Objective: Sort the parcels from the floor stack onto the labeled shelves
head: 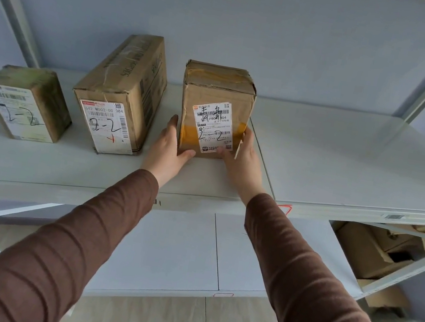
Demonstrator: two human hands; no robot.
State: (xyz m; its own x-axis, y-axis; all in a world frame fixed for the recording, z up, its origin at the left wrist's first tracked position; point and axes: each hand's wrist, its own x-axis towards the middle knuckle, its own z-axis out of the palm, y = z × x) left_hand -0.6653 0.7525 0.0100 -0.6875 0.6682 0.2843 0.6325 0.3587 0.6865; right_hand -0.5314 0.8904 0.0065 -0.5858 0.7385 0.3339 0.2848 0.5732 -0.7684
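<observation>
Left hand (166,150) and right hand (244,158) hold the taped parcel (215,110) from both sides, thumbs on its front. Parcel stands upright on the shelf (346,160), marked 2-2, beside 2 other boxes (121,95) at left.

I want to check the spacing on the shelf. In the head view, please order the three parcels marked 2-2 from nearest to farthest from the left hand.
1. Taped parcel: held by the left hand.
2. Long parcel: just left of it.
3. Small parcel: far left end.
</observation>
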